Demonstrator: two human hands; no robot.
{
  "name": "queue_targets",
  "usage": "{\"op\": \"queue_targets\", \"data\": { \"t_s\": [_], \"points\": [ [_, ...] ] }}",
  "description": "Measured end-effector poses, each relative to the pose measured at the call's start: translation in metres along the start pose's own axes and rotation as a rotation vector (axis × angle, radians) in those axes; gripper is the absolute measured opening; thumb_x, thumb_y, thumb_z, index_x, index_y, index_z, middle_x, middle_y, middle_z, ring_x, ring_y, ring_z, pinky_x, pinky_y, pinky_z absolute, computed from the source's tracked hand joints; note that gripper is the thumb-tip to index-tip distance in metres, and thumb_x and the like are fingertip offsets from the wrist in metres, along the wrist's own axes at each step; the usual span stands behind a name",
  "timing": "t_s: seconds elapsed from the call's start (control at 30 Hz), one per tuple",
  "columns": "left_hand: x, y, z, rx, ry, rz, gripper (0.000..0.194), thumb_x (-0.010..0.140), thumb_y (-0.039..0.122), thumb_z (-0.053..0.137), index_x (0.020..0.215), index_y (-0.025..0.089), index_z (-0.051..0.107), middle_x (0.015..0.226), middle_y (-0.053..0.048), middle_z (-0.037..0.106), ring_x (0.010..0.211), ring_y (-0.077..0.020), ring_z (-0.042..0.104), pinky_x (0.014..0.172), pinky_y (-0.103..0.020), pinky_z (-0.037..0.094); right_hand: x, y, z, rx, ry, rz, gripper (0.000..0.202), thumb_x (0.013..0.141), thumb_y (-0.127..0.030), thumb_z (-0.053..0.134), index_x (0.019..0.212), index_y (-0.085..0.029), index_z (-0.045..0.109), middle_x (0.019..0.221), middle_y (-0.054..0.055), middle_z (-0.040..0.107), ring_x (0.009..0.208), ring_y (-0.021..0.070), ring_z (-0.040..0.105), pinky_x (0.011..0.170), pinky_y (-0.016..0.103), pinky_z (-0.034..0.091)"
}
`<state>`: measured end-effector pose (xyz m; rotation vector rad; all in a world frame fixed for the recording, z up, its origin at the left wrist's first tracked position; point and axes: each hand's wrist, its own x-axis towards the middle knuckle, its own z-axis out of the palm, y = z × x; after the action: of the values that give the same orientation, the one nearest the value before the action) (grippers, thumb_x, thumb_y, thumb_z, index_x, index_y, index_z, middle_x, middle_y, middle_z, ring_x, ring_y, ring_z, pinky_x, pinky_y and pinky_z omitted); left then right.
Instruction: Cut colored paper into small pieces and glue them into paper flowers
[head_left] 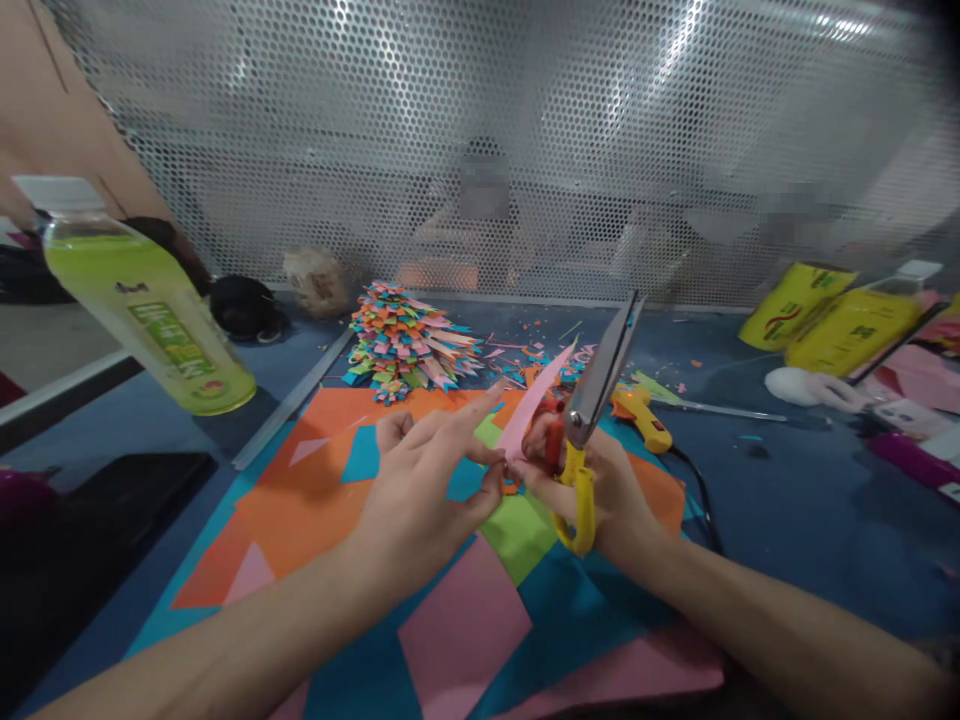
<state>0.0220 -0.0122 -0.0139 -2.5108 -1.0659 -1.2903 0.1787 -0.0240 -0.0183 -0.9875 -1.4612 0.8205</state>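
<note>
My right hand is wrapped around yellow-handled scissors, whose metal blades point up and away, nearly closed. A pointed piece of pink paper stands upright between my two hands. My left hand pinches its lower end between thumb and a finger, the other fingers stretched out. The right thumb and fingertips also touch the paper's base; some of those fingers are hidden behind the scissors. Under the hands lie a pink paper square, a green paper piece and orange paper on blue paper.
Behind my hands stands a cone of folded colored paper beside scattered scraps. A yellow glue gun with a cord lies right. A green drink bottle stands left, yellow bottles far right. A perforated metal panel closes the back.
</note>
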Motion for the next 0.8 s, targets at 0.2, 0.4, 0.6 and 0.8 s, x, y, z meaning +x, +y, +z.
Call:
{"op": "queue_targets", "data": {
  "t_s": [0.2,0.4,0.6,0.8],
  "points": [
    [-0.0012,0.001,0.0039,0.017,0.019,0.019,0.057,0.074,0.013,0.059,0.125,0.024,0.037,0.068,0.006,0.066,0.073,-0.0154,0.063,0.078,-0.035,0.03,-0.0002,-0.0026,-0.0001,-0.05,0.019,0.002,0.023,0.062,-0.026,0.067,0.062,-0.021,0.045,0.06,-0.004,0.047,0.053,0.0104,0.048,0.054,0.025,0.047],
    [-0.0005,0.0027,0.002,-0.032,0.018,0.026,0.055,0.071,0.01,0.058,0.121,0.025,0.041,0.068,0.007,0.062,0.072,-0.0139,0.062,0.076,-0.032,0.035,0.001,-0.0037,0.0027,-0.041,0.021,0.006,0.023,0.059,-0.024,0.065,0.057,-0.02,0.042,0.055,-0.005,0.041,0.048,0.0084,0.044,0.049,0.023,0.044],
    [0.0047,-0.0001,-0.0035,-0.17,-0.002,-0.142,0.039,0.072,0.011,0.06,0.107,0.023,0.05,0.082,0.002,0.068,0.078,-0.0153,0.063,0.082,-0.036,0.04,0.0029,-0.0087,0.0019,-0.051,0.015,0.027,0.018,0.058,-0.019,0.059,0.055,-0.02,0.041,0.054,-0.005,0.042,0.048,0.0079,0.044,0.048,0.022,0.044],
    [0.0027,-0.0057,-0.0052,-0.103,-0.014,-0.068,0.046,0.074,0.016,0.063,0.116,0.026,0.047,0.078,0.002,0.071,0.08,-0.0177,0.066,0.078,-0.036,0.039,0.008,0.0006,0.001,0.041,0.05,-0.004,0.018,0.056,-0.014,0.056,0.061,-0.021,0.041,0.054,-0.007,0.041,0.046,0.0066,0.043,0.046,0.021,0.044]
  ]
}}
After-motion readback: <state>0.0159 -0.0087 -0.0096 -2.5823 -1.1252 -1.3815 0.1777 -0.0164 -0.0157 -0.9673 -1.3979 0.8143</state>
